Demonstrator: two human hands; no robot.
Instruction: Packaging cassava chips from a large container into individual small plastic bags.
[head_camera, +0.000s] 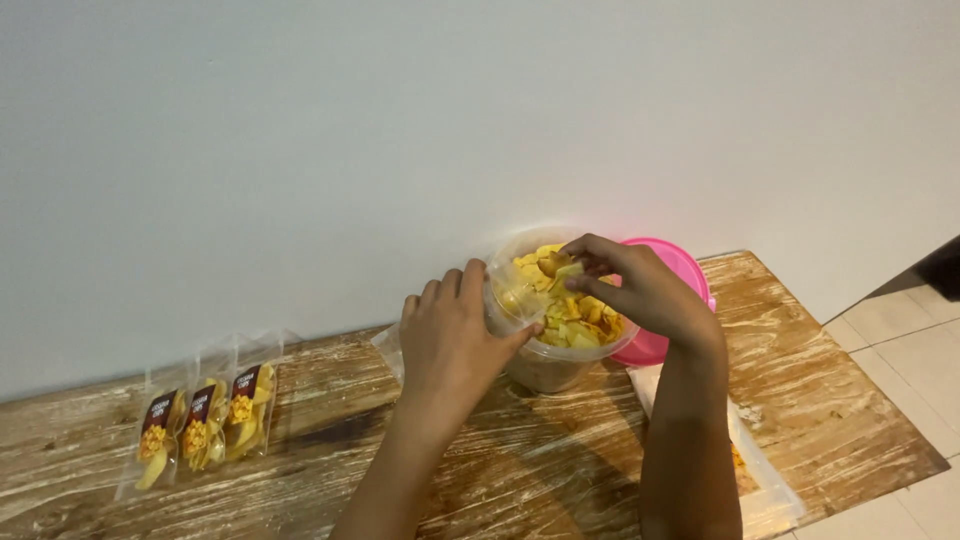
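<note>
Both hands (left (452, 335) gripping bag (512, 295), right (640, 285) pinching chip (568, 270)); three packets (205, 425).

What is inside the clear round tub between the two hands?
The clear tub is filled to the rim with yellow chips. The right hand reaches in from above and the left hand covers its near side, so the lower contents are hidden.
</note>
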